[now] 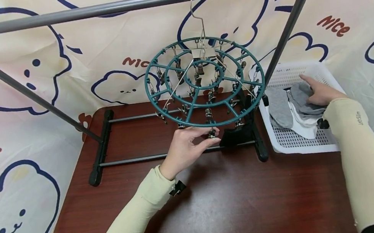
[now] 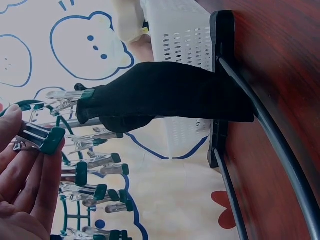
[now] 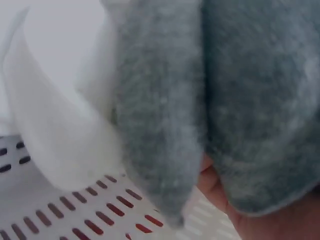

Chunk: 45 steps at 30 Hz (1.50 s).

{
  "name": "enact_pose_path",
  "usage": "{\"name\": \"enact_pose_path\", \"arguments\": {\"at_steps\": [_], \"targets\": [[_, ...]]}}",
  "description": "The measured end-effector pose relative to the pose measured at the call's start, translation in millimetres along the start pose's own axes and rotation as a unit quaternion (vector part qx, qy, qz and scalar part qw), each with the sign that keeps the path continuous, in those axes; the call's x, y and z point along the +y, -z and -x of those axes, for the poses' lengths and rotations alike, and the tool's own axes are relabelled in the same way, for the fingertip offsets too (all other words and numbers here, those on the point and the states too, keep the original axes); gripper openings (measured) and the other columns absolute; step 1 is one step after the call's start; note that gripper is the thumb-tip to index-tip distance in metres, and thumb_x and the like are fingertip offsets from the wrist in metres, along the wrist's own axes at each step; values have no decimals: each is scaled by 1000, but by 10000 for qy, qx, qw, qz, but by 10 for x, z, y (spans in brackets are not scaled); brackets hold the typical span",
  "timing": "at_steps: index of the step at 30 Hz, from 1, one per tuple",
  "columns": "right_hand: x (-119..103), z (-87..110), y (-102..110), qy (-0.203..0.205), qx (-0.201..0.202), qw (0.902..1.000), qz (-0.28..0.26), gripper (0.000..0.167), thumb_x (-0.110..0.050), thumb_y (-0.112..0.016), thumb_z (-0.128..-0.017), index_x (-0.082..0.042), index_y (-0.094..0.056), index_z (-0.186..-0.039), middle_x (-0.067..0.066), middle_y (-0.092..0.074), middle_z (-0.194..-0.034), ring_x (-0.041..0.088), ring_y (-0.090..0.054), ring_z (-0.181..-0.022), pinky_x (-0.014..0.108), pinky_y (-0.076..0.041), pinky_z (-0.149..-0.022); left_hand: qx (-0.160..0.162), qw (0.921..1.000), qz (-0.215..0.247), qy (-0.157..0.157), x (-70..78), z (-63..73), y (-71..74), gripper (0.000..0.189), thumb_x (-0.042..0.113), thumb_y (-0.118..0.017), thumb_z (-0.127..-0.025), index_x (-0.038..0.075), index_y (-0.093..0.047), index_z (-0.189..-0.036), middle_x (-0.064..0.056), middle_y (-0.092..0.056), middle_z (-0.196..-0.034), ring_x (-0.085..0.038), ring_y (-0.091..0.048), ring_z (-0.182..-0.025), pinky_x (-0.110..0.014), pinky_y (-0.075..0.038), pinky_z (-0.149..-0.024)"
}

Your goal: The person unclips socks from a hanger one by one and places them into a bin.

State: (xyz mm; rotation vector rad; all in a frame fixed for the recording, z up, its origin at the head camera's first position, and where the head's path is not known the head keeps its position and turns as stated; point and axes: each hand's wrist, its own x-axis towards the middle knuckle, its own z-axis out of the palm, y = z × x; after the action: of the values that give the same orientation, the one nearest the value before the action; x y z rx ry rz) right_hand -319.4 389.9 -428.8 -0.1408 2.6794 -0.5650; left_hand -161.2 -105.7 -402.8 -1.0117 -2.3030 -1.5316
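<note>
My left hand (image 1: 187, 145) pinches a metal clip (image 2: 42, 136) with green tips between thumb and fingers, at the front rim of the round green drying hanger (image 1: 190, 114). Nothing shows between that clip's tips. Just right of this hand a black sock (image 2: 165, 95) hangs from another clip. My right hand (image 1: 324, 91) is over the white basket (image 1: 282, 148), its fingers on a dark grey sock (image 1: 304, 97). In the right wrist view some fingers are curled behind the grey fabric, partly hidden. A lighter grey sock (image 1: 278, 108) and white socks (image 1: 304, 128) lie alongside.
The hanger hangs by its hook (image 1: 195, 6) from a grey metal bar (image 1: 126, 5). The rack's black feet (image 1: 261, 150) and lower rails (image 1: 133, 160) stand on a brown table (image 1: 239, 206). Several other clips dangle from the rings. A patterned cloth (image 1: 110, 48) covers the back.
</note>
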Motion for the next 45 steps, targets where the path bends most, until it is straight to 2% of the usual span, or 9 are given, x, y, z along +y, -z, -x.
{"name": "enact_pose_path", "arguments": {"at_steps": [4, 6, 10, 13, 20, 32, 36, 42, 45], "targets": [[-32, 27, -3, 86, 261, 9994, 186, 109, 2, -65, -89, -10, 13, -164, 41, -5, -163, 66, -17, -144, 76, -18, -115, 6, 10000, 19, -6, -5, 2, -5, 26, 16, -80, -92, 6, -80, -116, -3, -80, -109, -10, -75, -96, -35, -61, -69], [-33, 36, -11, 238, 439, 9982, 338, 107, 3, -68, -87, -6, 3, -166, 42, -14, -161, 65, -21, -143, 75, -20, -114, -5, 10000, -7, -2, -5, 3, -6, 25, 16, -79, -92, 7, -80, -116, -2, -80, -109, -9, -74, -96, -35, -61, -67], [-1, 49, -43, 359, 509, 9964, 578, 78, 3, -70, -88, 2, -33, -156, 42, -33, -146, 60, -36, -130, 74, -31, -107, -20, 10000, -50, -11, -3, 2, -8, 25, 16, -80, -92, 8, -80, -116, -2, -80, -109, -8, -74, -95, -31, -59, -66], [15, 49, -66, 255, 374, 9967, 676, 60, -2, -69, -91, 7, -47, -146, 40, -37, -141, 57, -37, -126, 74, -33, -105, -13, 9999, -136, -67, -5, -1, -7, 24, 15, -80, -92, 7, -80, -115, -2, -80, -108, -7, -73, -92, -26, -58, -67], [-2, 70, -88, -62, 40, 9975, 705, 76, -20, -73, -93, 9, -35, -153, 46, -26, -146, 63, -29, -133, 77, -28, -108, 16, 9998, -177, -118, -19, 1, -11, 24, 15, -80, -92, 7, -80, -115, -2, -80, -108, -5, -72, -90, -22, -56, -66], [-19, 95, -138, -345, 4, 9966, 746, 81, -21, -73, -92, 3, -31, -157, 45, -19, -151, 62, -29, -134, 79, -31, -106, -3, 9999, -129, 114, -6, 15, 9, 25, 18, -79, -93, 8, -80, -115, -1, -80, -109, -6, -73, -95, -23, -56, -67], [-67, 139, -114, -359, 211, 9955, 855, 79, -23, -75, -91, 1, -37, -155, 42, -27, -150, 61, -35, -131, 78, -35, -102, -4, 9997, -171, 144, -8, 28, 10, 25, 18, -80, -93, 9, -80, -116, -1, -80, -109, -6, -73, -95, -25, -56, -67], [-238, 312, -39, -426, 975, 9874, 1174, 67, -20, -73, -90, 5, -47, -147, 41, -33, -145, 62, -45, -121, 76, -39, -99, 72, 9999, -126, 65, -8, 38, 11, 25, 17, -80, -92, 9, -80, -115, -2, -80, -109, -7, -74, -97, -29, -58, -68], [-365, 396, -4, -238, 1138, 9865, 1152, 64, -20, -69, -93, 5, -46, -148, 41, -33, -146, 62, -45, -123, 77, -39, -99, 114, 9999, -61, 41, -10, 38, 17, 25, 17, -80, -92, 9, -80, -115, -2, -80, -108, -8, -75, -99, -29, -60, -72]]}}
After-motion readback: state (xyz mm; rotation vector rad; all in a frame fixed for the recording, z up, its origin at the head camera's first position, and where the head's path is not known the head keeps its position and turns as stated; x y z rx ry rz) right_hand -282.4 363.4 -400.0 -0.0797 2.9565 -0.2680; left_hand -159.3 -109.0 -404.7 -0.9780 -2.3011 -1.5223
